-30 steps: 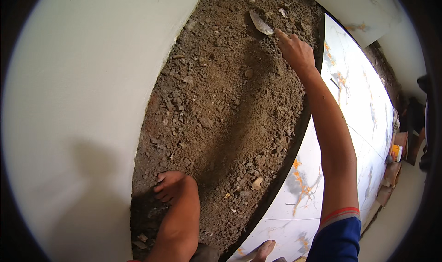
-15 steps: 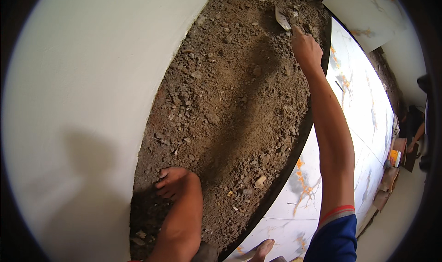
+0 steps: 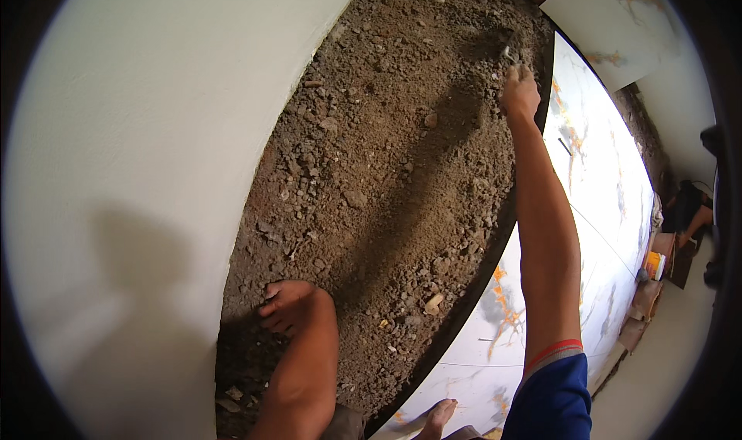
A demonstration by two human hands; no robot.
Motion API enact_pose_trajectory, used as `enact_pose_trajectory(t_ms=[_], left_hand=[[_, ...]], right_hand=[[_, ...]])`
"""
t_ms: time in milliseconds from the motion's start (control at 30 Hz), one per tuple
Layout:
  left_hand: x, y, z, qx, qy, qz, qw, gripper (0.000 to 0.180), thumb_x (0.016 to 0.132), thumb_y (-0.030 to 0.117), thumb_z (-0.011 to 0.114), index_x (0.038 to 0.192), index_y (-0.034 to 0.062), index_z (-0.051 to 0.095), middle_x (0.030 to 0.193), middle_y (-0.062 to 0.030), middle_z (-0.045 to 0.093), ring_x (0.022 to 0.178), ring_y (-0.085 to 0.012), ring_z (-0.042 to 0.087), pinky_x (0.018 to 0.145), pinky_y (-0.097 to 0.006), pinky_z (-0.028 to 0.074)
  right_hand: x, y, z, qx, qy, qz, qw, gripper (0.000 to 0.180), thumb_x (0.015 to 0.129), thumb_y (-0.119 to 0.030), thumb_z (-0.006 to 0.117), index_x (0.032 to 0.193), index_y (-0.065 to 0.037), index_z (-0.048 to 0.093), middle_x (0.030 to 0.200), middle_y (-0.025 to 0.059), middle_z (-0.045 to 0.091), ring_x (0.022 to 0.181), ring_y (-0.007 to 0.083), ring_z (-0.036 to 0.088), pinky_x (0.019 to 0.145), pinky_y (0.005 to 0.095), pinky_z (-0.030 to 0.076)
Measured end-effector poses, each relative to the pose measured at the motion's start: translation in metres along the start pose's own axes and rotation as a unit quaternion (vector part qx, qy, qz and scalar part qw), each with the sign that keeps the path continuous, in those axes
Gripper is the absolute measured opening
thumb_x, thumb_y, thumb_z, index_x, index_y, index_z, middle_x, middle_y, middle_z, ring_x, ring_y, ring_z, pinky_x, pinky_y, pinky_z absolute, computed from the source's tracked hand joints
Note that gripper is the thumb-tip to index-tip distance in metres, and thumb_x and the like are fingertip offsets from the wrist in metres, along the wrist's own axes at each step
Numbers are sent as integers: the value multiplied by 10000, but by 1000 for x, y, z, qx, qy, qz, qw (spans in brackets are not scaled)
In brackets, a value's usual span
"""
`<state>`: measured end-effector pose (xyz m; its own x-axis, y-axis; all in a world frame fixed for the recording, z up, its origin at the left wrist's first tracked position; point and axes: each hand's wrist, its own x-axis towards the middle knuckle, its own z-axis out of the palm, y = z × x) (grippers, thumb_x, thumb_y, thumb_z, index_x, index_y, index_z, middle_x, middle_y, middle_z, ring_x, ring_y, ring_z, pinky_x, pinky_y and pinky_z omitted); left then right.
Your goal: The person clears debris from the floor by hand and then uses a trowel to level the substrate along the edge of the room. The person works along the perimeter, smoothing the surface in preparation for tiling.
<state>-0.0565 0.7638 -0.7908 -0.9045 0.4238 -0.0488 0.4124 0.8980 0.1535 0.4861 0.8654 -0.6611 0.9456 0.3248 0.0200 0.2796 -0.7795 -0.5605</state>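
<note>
At the far right of the strip of loose soil (image 3: 363, 200), my right hand (image 3: 520, 92) is closed round the handle of a trowel. Only a small pale part of the trowel (image 3: 506, 51) shows beyond the fingers; the rest is in shadow or hidden by soil. My right arm stretches forward along the dark edge of the strip. Nearer to me on the left, my left hand (image 3: 290, 307) hangs bent at the wrist over the shaded soil. Its fingers are curled, and nothing shows in them.
A pale wall (image 3: 154, 131) bounds the soil on the left. White marbled tiles (image 3: 599, 208) with orange veins lie on the right, with my bare foot (image 3: 440, 418) on them. Stones (image 3: 433, 305) are scattered in the soil. A person's arm (image 3: 699, 220) shows at the far right.
My right hand has drawn slightly nearer and turned. The trowel's blade, broad and pale before, now shows only as a small piece farther right. My left hand stays in place.
</note>
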Motion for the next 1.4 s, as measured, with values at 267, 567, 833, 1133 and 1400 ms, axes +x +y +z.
enact_pose_trajectory(t_ms=[267,567,833,1133,1400], left_hand=[[-8,7,-12,-20,-47,34,998,614,972,429,507,1392,-19,488,1466,-253,434,1364,-439,432,1108,-634,379],[-6,8,-14,-14,-50,47,998,623,970,431,509,1397,-23,482,1466,-255,429,1366,-439,426,1109,-634,377],[-3,9,-11,-19,-55,66,996,631,969,433,509,1401,-26,477,1466,-256,425,1368,-438,421,1110,-635,374],[-8,14,-27,-11,-55,97,994,640,967,435,511,1406,-29,471,1466,-258,420,1370,-438,415,1111,-635,371],[-11,17,-33,10,-48,44,998,648,965,437,512,1410,-32,467,1466,-260,416,1372,-437,410,1112,-636,369]], right_hand=[[-24,3,-41,-279,-62,-337,897,409,1057,-387,539,1451,-313,623,1148,164,741,1014,399,738,850,523,582],[-25,107,-74,-197,25,-236,951,450,1055,-353,536,1450,-147,599,1229,245,726,1055,460,718,881,579,567],[-186,101,-77,-104,-47,-240,964,457,1031,-218,672,1480,-262,600,1081,134,692,975,316,730,813,421,595],[-89,33,-77,-273,13,-148,951,411,1030,-262,608,1441,-257,612,1121,184,718,908,406,746,753,522,586],[-138,59,-97,-255,-59,-172,950,463,1028,-270,626,1490,-274,590,1019,167,673,834,391,722,713,493,582]])
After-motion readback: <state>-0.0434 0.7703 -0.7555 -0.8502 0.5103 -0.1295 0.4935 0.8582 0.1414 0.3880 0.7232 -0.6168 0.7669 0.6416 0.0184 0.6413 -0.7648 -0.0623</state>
